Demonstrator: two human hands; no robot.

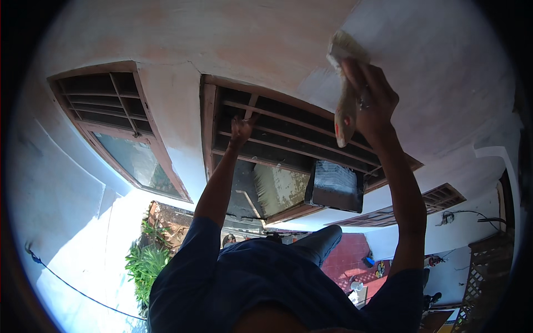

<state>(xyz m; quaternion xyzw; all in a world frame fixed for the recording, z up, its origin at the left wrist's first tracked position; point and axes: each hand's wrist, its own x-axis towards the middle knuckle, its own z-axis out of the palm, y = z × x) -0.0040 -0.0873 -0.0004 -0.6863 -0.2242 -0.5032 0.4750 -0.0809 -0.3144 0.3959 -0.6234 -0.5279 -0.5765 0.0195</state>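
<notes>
My right hand (377,102) is raised in front of the upper wall (427,66), closed round a wide paintbrush (345,114). The brush has pale bristles at the top and a light wooden handle with a red-orange mark, pointing down. Its bristles are at the wall; whether they touch it I cannot tell. Fresh-looking white covers the wall on the right, while patchy pinkish plaster shows to the left. Lower and to the left, my left hand (241,131) grips a bar of the brown window frame (210,119), its fingers curled around it.
A dark box with a whitish, streaked face (336,186) sits at the window's lower part. Another barred window (105,105) is on the left. Far below lie a red floor (347,255), green plants (145,255) and a lattice panel (488,272). A cable (78,288) crosses the lower left.
</notes>
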